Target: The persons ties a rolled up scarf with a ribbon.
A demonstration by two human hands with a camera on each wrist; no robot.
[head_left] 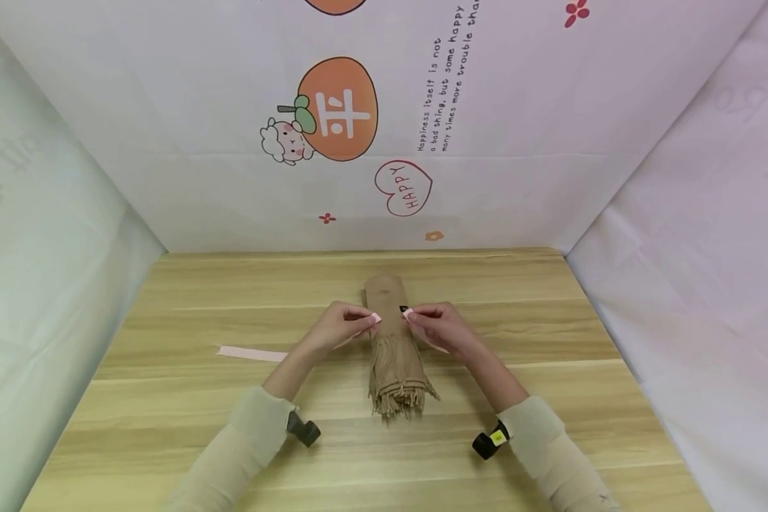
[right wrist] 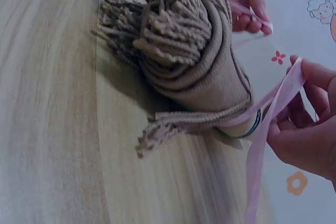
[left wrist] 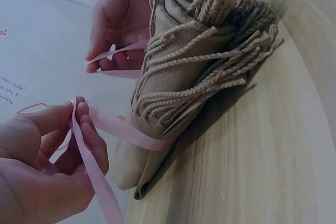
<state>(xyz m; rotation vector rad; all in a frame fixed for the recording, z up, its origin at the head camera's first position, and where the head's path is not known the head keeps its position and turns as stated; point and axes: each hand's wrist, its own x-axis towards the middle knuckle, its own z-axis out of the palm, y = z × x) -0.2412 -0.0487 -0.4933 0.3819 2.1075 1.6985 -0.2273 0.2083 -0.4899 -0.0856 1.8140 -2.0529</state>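
A brown fringed scarf (head_left: 387, 302), rolled into a bundle, lies on the table with its tasselled end toward me. A pink ribbon (left wrist: 134, 132) passes around the roll, and both its ends come up from the sides. My left hand (head_left: 340, 326) pinches one end between thumb and fingers, just left of the scarf. On the other side, my right hand (head_left: 444, 328) pinches the other end the same way. In the right wrist view, the ribbon (right wrist: 262, 129) hangs down past the right hand's fingertips. Both hands stand above the roll, a short gap apart.
The wooden table (head_left: 185, 412) extends to both sides, with a ribbon tail (head_left: 249, 353) lying on it left of the left forearm. A printed white backdrop (head_left: 230, 199) rises behind the table's far edge. White sheets (head_left: 697, 284) flank both sides.
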